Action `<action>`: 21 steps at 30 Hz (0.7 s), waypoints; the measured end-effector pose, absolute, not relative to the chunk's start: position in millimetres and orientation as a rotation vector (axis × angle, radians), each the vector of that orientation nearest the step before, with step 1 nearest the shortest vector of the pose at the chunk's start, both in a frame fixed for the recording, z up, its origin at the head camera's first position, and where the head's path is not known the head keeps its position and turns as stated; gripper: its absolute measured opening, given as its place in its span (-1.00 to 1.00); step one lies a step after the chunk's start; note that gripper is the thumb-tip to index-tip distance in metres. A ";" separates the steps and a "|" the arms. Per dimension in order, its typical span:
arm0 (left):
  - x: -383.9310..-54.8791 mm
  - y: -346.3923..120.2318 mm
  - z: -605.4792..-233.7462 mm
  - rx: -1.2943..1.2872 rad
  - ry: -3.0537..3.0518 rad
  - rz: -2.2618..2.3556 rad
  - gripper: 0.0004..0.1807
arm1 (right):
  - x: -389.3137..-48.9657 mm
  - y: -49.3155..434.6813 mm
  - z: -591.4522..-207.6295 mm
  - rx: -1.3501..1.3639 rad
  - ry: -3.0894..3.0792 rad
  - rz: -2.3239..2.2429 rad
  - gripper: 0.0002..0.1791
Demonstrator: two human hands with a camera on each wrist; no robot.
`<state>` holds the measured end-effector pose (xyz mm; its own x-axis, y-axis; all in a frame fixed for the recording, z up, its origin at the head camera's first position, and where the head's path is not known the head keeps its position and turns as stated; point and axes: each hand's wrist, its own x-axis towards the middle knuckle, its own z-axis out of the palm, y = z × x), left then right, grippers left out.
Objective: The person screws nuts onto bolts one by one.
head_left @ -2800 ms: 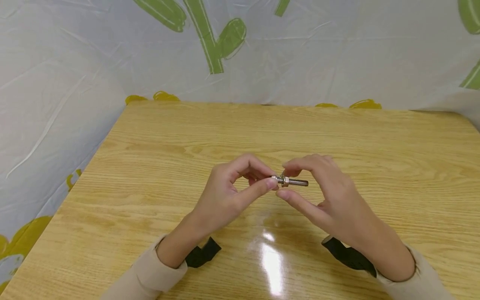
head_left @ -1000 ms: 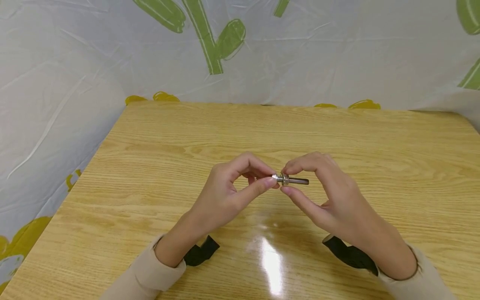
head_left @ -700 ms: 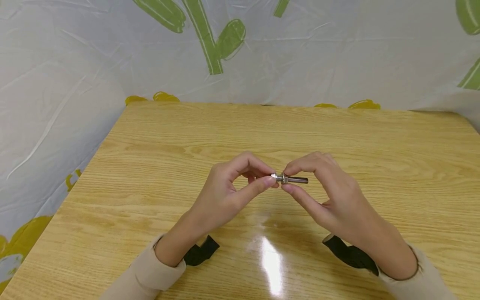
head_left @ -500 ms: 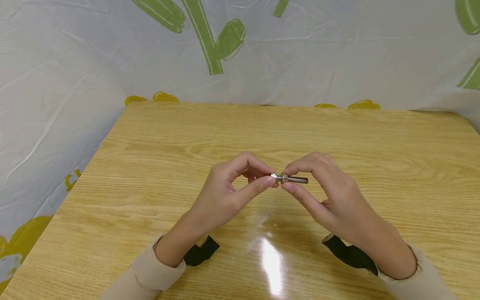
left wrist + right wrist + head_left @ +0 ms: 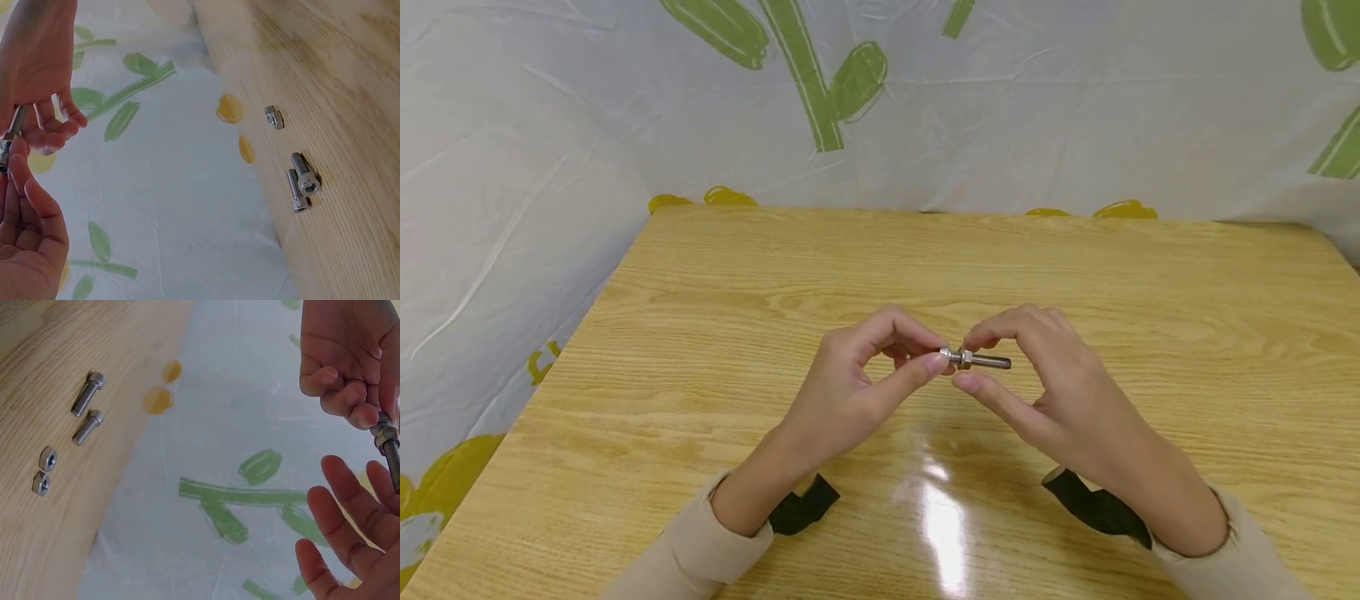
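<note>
A silver bolt [image 5: 992, 362] is held level above the table, its threaded end pointing right. My left hand [image 5: 857, 383] pinches its head end between thumb and fingers. Partway along the shank sits a hex nut [image 5: 967, 359], with a thin washer-like ring on its left side. My right hand [image 5: 1060, 392] is around the nut, index fingertip right at its upper edge and thumb apart below it. The right wrist view shows the nut [image 5: 388, 435] on the bolt [image 5: 394, 465] close up, the right hand's fingers spread beneath.
Two socket-head bolts [image 5: 306, 181] [image 5: 89, 428] and two loose nuts [image 5: 274, 117] lie on the wooden table [image 5: 737, 275] in both wrist views. A white sheet [image 5: 1000, 125] with green leaf shapes hangs behind the table. Dark bands [image 5: 1097, 506] show at both wrists.
My right thumb and index finger closed on the nut, and the thumb has since come away from it. The nut's facets have turned. The left hand keeps its pinch.
</note>
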<state>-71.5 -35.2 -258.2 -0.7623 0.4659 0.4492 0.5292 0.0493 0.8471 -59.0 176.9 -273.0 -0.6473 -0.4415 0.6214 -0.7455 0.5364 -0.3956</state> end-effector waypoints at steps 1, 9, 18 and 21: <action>-71.5 -35.4 -258.3 -1.057 -2.239 -1.848 -0.90 | -59.9 177.7 -275.3 0.968 -2.320 0.895 -0.62; -71.3 -37.3 -257.4 -1.050 -2.259 -1.869 -0.91 | -63.3 176.3 -279.0 1.043 -2.203 0.908 -0.68; -72.1 -38.7 -255.8 -1.028 -2.272 -1.859 -0.92 | -63.2 176.4 -281.3 1.048 -2.198 0.915 -0.70; -72.0 -39.2 -255.4 -1.008 -2.264 -1.856 -0.92 | -63.8 176.8 -283.0 1.048 -2.195 0.913 -0.71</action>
